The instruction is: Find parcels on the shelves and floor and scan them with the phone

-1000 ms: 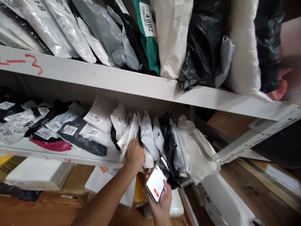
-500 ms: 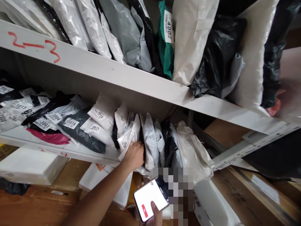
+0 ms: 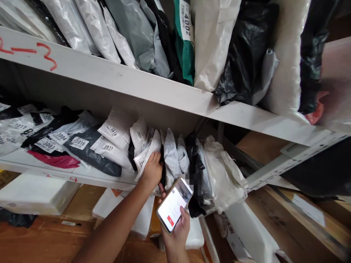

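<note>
My left hand (image 3: 152, 168) is at the row of parcels on the lower shelf. Its fingers curl closed over the edge of a white plastic mailer bag (image 3: 148, 150), covering much of its label. Just below it, my right hand (image 3: 179, 228) grips a smartphone (image 3: 174, 204), tilted, screen towards me. A red button shows on the lit screen, and the thumb lies over the phone's right edge. Right of my left hand, a pale grey parcel (image 3: 171, 153) and a black parcel (image 3: 195, 164) stand upright. To its left lean white parcels labelled 3024 (image 3: 138, 136) and 3018 (image 3: 113, 128).
An upper shelf edge (image 3: 120, 78), marked 2-3 in red, runs above my hands, with tightly packed parcels, one a green parcel (image 3: 183, 47) labelled 4002. Below are a white foam box (image 3: 38, 191) and cartons. A slotted metal upright (image 3: 290, 164) stands right.
The phone has moved up and left, closer to the parcels and my left hand. My left hand stays at the white mailer bag. The view has shifted slightly.
</note>
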`<state>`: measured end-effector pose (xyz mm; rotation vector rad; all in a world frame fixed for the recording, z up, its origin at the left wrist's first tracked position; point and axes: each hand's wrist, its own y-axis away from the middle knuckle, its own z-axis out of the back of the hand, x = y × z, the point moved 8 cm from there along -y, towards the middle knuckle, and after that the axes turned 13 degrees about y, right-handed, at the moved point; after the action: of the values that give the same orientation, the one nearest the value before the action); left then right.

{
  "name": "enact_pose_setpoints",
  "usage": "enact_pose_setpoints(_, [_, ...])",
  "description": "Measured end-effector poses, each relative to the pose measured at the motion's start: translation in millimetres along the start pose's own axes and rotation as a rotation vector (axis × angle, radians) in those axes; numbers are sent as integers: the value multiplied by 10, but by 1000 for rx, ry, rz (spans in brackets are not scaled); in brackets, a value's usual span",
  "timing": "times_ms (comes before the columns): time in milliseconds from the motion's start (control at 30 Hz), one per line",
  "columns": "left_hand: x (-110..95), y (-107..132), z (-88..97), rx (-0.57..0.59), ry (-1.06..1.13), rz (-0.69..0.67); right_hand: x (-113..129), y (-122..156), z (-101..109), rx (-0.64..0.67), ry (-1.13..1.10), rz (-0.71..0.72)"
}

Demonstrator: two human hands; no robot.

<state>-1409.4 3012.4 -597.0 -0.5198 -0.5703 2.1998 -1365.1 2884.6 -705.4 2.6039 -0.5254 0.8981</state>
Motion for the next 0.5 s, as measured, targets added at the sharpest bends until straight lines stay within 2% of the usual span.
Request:
enact_pose_setpoints(33, [23,-7,63,-78,-25,30,32,-29,-1,-7,-13,5])
enact_pose_setpoints(100, [122,-2,194,-214,-60,176,78,-78,-7,-14,-40,-10])
enact_pose_setpoints(133, [183,2,238,-242,-66,264,93,-95,-17,-10,-47,-22])
enact_pose_setpoints(200, [272,-16,268,-208,-59,372,117,-119,-45,7,-44,-28])
enact_pose_setpoints(267, [290,-64,241,-118,-12,343,134,-131,-56,6,-44,-10])
enact_pose_setpoints(333, [307,-76,238,-99,78,288,135,-143,-55,0,-45,2])
enact_pose_setpoints(500, [461,112,315,-290,274,264,162,-182,-64,32,-1,26])
